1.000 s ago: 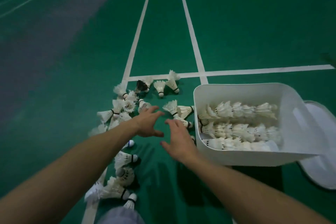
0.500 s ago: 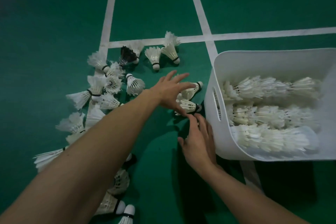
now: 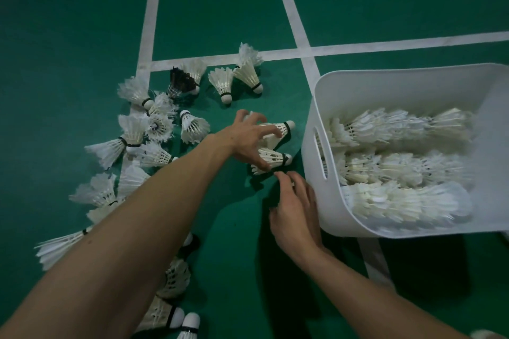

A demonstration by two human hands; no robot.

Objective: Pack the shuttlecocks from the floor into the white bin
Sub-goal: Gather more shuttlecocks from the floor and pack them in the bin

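The white bin (image 3: pixel 310 129) stands on the green floor (image 3: pixel 220 8) just beside the scatter, likely so that each pickup is a short carry. Inside it, the nested rows (image 3: pixel 399 129) lie on their sides, cork tucked into skirt. That packing saves room and protects the feathers.

The loose shuttlecocks (image 3: pixel 192 126) are strewn to the left along a white court line (image 3: pixel 148 22), a dark-feathered one (image 3: pixel 179 82) among them. More lie under the left forearm and near the bottom edge of the view.

The left hand (image 3: pixel 245 143) reaches far forward with the arm nearly straight. Its grip is a wide claw over the pair of shuttlecocks (image 3: pixel 281 128) closest to the bin. The fingers curl over the upper one and the thumb presses against the lower one. Both corks point toward the bin wall, so taking them together would suit stacking. Whether the pair has left the floor is hard to tell from this angle.

The right hand (image 3: pixel 297 209) lies low between the pair and the bin wall, palm down. Its grip is relaxed and holds nothing visible. The fingertips (image 3: pixel 282 177) are close together, just short of the lower shuttlecock's feathers, and seem placed to steady or receive it.
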